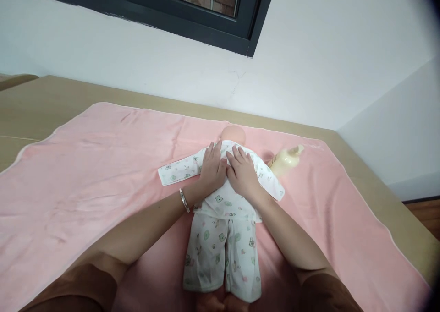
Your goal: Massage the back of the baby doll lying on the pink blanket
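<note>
A baby doll lies on a pink blanket, its head toward the wall. It wears a white printed top and matching trousers; its feet show at the lower edge. My left hand rests flat on the chest of the top, fingers stretched toward the doll's head. Beside it, my right hand lies flat on the other side of the chest. The two thumbs are close together. Neither hand grips anything. The doll's hands are hidden in the sleeves.
The pink blanket covers most of a wooden table. A cream-coloured baby bottle lies on its side right of the doll. Behind stands a white wall with a dark-framed window.
</note>
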A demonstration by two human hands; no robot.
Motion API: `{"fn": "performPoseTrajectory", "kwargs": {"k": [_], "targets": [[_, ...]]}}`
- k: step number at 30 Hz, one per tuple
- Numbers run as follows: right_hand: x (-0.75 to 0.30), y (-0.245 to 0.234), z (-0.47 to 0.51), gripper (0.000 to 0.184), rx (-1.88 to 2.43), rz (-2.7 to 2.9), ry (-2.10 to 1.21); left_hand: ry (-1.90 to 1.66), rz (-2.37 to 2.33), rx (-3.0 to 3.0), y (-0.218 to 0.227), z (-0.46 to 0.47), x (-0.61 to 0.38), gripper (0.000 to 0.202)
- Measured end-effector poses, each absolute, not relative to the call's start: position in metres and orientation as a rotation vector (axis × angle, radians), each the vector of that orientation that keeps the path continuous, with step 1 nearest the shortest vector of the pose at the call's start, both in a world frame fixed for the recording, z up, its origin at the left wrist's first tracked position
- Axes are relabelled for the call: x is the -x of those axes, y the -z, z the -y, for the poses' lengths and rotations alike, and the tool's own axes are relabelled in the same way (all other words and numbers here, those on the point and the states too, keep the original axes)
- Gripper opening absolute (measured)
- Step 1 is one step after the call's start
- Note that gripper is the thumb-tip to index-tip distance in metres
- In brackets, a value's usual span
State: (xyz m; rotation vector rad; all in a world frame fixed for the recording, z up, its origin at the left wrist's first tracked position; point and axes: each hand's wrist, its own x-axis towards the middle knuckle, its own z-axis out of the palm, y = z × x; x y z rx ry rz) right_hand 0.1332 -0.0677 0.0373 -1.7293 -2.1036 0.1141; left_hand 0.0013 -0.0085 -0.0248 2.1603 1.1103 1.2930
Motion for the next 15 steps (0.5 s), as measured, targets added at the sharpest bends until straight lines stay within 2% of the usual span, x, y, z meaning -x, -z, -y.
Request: {"fn": "performPoseTrajectory", "kwargs": {"k": [9, 15], "targets": [[-0.1331, -0.0374, 0.0659, 0.05, 1.763, 2.09, -0.073, -1.254, -1.13, -2.156, 0.022, 0.0097, 0.0001, 0.069], [-0.133, -0.0449, 0.0669, 0.051, 1.77, 2.168, -0.21, -1.224, -1.164, -2.155, 0.0188, 0.0081, 0.0003, 0.078]]}}
